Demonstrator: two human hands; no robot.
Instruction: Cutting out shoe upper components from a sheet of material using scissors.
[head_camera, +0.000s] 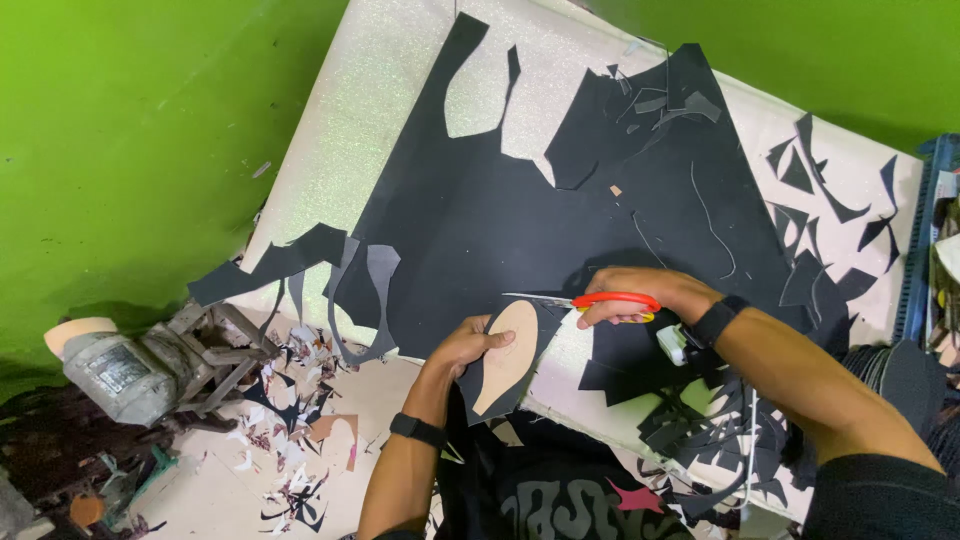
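Black offcut scraps (820, 230) litter the pale glittery board (390, 110) around the big black sheet (480, 220); more cuttings lie on the floor (290, 400) at my left. A grey plastic jar (110, 372) lies tipped by a small wooden stool (215, 345), contents not visible. My left hand (470, 345) clamps the tan sole-shaped template on its black piece (505, 355) at the board's near edge. My right hand (640, 295) grips red-handled scissors (590, 300), blades at the piece's top.

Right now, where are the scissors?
In the head view, right of centre: the orange-handled scissors are in the right hand, blades pointing left toward the tan template held by the left hand.
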